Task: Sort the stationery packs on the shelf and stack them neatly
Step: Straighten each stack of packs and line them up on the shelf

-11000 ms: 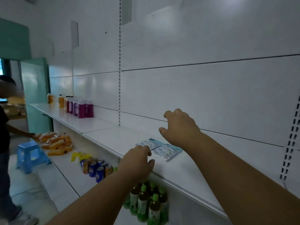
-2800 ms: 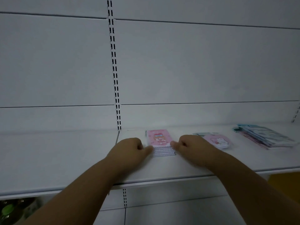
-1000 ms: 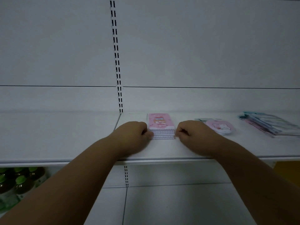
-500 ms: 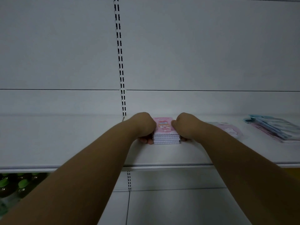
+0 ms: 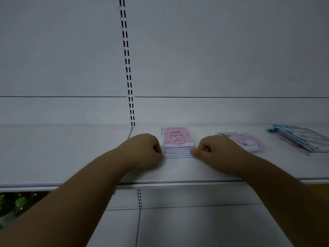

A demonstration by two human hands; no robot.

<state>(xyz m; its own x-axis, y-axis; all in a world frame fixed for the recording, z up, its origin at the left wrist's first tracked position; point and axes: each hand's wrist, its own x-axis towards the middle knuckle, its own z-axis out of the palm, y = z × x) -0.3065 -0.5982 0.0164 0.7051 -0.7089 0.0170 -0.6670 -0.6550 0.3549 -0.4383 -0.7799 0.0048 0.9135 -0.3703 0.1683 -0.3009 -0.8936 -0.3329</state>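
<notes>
A stack of several pink spiral notebooks point(image 5: 178, 142) lies flat on the white shelf point(image 5: 71, 157), just right of the slotted upright. My left hand point(image 5: 142, 150) is a closed fist resting on the shelf, with its knuckles against the stack's left side. My right hand point(image 5: 213, 150) is also curled shut, and its thumb touches the lower right corner of the stack. Neither hand wraps around the notebooks. The top cover shows a cartoon girl.
A round pink stationery pack point(image 5: 246, 142) lies right of my right hand, over a flat pack. Further right sits a loose pile of flat blue and pink packs point(image 5: 300, 139). Green-capped bottles point(image 5: 19, 202) stand on the lower shelf at left.
Half a second ago both hands gripped the notebook stack from the sides and over its top. Now the stack rests on the shelf and the hands have drawn back to its sides.
</notes>
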